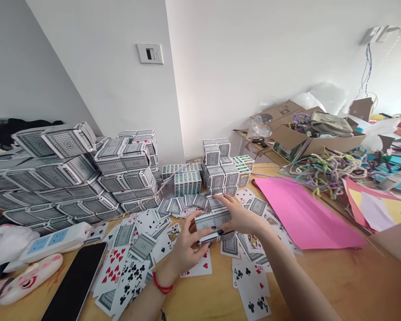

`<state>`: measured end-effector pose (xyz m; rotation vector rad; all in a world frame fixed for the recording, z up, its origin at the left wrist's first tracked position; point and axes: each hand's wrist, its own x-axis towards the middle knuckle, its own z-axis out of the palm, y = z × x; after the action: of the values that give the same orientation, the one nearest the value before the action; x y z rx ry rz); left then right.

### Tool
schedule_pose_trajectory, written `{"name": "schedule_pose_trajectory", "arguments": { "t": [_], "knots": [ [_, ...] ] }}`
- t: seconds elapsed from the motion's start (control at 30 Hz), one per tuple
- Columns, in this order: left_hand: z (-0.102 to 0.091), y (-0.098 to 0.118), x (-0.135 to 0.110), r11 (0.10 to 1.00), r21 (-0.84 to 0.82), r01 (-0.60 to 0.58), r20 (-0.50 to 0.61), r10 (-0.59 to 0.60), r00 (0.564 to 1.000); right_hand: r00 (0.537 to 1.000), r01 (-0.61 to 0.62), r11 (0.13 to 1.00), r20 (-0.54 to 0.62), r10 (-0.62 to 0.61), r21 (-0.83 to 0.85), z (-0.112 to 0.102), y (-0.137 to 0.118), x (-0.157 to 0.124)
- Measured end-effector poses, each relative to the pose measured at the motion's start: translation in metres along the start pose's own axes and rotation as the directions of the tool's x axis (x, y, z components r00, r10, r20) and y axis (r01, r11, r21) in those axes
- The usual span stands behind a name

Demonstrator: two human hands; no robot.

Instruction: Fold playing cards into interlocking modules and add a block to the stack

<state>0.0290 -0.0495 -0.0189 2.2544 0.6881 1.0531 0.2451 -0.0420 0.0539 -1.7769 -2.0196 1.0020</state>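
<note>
Both hands close around a block of folded playing cards (pixel 207 221), its grey patterned backs facing out. My left hand (pixel 189 240), with a red cord on the wrist, grips its left and lower side. From the right, my right hand (pixel 237 216) curls over the block, thumb near the front edge and fingers on the far side. The underside is hidden. Loose playing cards (pixel 143 245) lie face up and face down around the hands. Just behind stands a small stack of card blocks (pixel 220 171), beside green-and-white card blocks (pixel 187 182).
Tall stacks of card blocks (pixel 70 171) fill the left side. Nearer lie a white power strip (pixel 55 240) and a black phone (pixel 75 283). To the right are a pink sheet (pixel 307 214), tangled yarn (pixel 334 169) and an open cardboard box (pixel 337 140).
</note>
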Motion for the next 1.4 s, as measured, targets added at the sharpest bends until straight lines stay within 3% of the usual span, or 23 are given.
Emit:
{"name": "schedule_pose_trajectory", "arguments": {
  "t": [0.1, 0.17, 0.27, 0.4, 0.57, 0.73, 0.87, 0.97, 1.17, 1.4],
  "knots": [
    [0.003, -0.001, 0.001, 0.971, -0.135, 0.197, -0.036, -0.203, 0.978, 1.000, -0.010, 1.000, -0.013, 0.010, 0.006, -0.001, 0.000, 0.000],
    [0.005, -0.005, 0.002, 0.892, -0.277, 0.358, -0.003, -0.374, 0.928, 1.000, -0.024, 0.999, -0.019, 0.024, 0.021, -0.002, 0.000, -0.001],
    [0.006, -0.010, 0.004, 0.786, -0.413, 0.460, 0.058, -0.481, 0.875, 0.999, -0.050, 0.996, -0.003, 0.051, 0.076, -0.003, -0.001, -0.001],
    [-0.003, -0.006, 0.008, 0.765, -0.480, 0.429, -0.018, -0.497, 0.867, 0.998, -0.048, 0.977, 0.041, 0.041, 0.206, -0.004, -0.005, -0.002],
    [-0.029, 0.020, 0.020, 0.866, -0.327, 0.379, -0.114, -0.434, 0.894, 0.993, 0.101, 0.969, 0.030, -0.110, 0.224, -0.003, -0.013, -0.006],
    [-0.056, 0.046, 0.033, 0.915, 0.108, 0.389, 0.025, -0.393, 0.919, 0.986, 0.167, 0.985, 0.018, -0.168, 0.035, 0.005, -0.019, -0.010],
    [-0.065, 0.056, 0.035, 0.885, 0.242, 0.398, 0.099, -0.430, 0.897, 0.948, 0.312, 0.949, -0.052, -0.314, -0.043, 0.010, -0.030, -0.015],
    [-0.067, 0.058, 0.035, 0.871, 0.272, 0.410, 0.127, -0.454, 0.882, 0.937, 0.323, 0.943, -0.111, -0.330, -0.073, 0.010, -0.040, -0.020],
    [-0.067, 0.058, 0.034, 0.882, 0.216, 0.418, 0.130, -0.450, 0.883, 0.938, 0.322, 0.945, -0.114, -0.326, -0.051, 0.007, -0.053, -0.026],
    [-0.067, 0.059, 0.033, 0.848, 0.172, 0.502, 0.142, -0.526, 0.839, 0.936, 0.337, 0.941, -0.097, -0.337, -0.020, 0.009, -0.054, -0.025]
  ]
}}
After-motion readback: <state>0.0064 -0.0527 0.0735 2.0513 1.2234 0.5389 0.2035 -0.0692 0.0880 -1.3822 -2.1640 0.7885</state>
